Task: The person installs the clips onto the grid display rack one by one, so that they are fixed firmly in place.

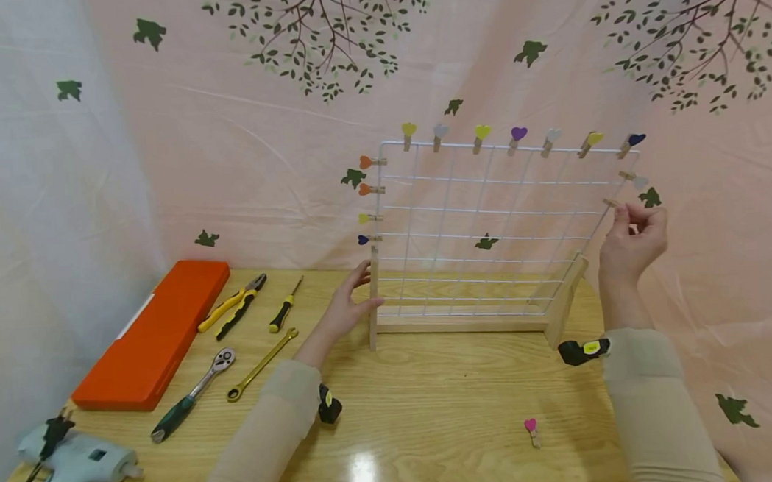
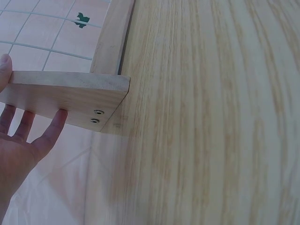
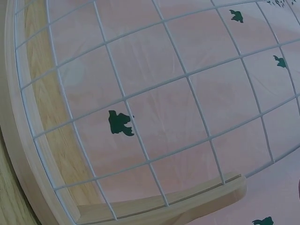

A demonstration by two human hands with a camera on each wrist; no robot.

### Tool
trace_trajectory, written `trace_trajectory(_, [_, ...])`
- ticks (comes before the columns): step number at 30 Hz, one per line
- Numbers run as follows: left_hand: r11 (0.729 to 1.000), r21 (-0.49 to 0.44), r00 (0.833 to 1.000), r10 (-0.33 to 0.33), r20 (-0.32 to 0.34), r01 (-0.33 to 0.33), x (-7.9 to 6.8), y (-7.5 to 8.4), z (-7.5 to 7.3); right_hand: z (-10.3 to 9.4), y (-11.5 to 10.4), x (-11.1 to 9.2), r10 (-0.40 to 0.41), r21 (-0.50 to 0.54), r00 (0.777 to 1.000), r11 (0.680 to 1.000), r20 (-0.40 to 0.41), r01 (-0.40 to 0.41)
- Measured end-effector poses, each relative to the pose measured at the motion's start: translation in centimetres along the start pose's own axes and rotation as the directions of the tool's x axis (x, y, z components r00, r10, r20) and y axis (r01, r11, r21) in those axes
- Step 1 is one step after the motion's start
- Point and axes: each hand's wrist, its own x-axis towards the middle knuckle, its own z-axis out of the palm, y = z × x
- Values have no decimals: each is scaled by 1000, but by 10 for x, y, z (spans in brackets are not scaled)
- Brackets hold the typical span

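A white wire grid rack (image 1: 490, 212) stands on a wooden base, with heart-topped mini clothespins along its top and sides. My left hand (image 1: 350, 300) holds the rack's left wooden support (image 1: 373, 301). In the left wrist view, the thumb lies over one side of this support (image 2: 70, 80) and the fingertips (image 2: 60, 117) touch its outer face. At the grid's right edge, my right hand (image 1: 634, 237) pinches a small wooden clothespin (image 1: 611, 203), its heart hidden by the fingers. Just above it is a clothespin with a pale heart (image 1: 639, 181). The right wrist view shows mostly wire grid (image 3: 187, 75).
A pink-heart clothespin (image 1: 532, 431) lies on the table at front right. To the left are an orange case (image 1: 153, 336), pliers (image 1: 240, 305), a screwdriver (image 1: 286, 306), a wrench (image 1: 261, 366), a ratchet (image 1: 196, 393) and a glue gun (image 1: 75, 466). A curtain hangs behind.
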Motion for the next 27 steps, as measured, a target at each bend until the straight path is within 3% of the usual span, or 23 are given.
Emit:
trace_trajectory(3, [1000, 4, 1000, -1, -2, 1, 0, 0, 0, -2, -9, -3, 14, 16, 1000, 1000, 26, -15])
trace_trajectory(6, [1000, 24, 1000, -3, 0, 3, -1, 4, -1, -9, -6, 0, -9, -50, 998, 999, 60, 12])
trace_trajectory(11, [1000, 11, 999, -17, 27, 17, -6, 24, -2, -28, 1, 7, -95, -184, 984, 975, 150, 123])
trace_trajectory(15, [1000, 13, 999, -14, 42, 14, -10, 34, -3, -44, -11, 3, -103, -237, 955, 956, 279, 172])
trace_trajectory(17, [1000, 19, 999, -13, 45, 12, -11, 35, -3, -51, -18, -1, -81, -264, 924, 946, 375, 190])
trace_trajectory(19, [1000, 16, 999, -14, 45, 14, -11, 35, -3, -58, -23, -5, -58, -287, 872, 932, 486, 222])
trace_trajectory(21, [1000, 10, 999, -15, 44, 15, -12, 35, -3, -64, -25, -10, -52, -290, 785, 913, 617, 288])
trace_trajectory(23, [1000, -1, 999, -19, 42, 19, -11, 35, -4, -70, -25, -15, -57, -268, 667, 888, 743, 373])
trace_trajectory(26, [1000, -3, 999, -19, 35, 19, -11, 35, -5, -77, -24, -24, -83, -190, 461, 836, 884, 514])
trace_trajectory(27, [1000, 1, 999, -18, 34, 18, -11, 35, -5, -79, -23, -29, -87, -159, 403, 828, 911, 537])
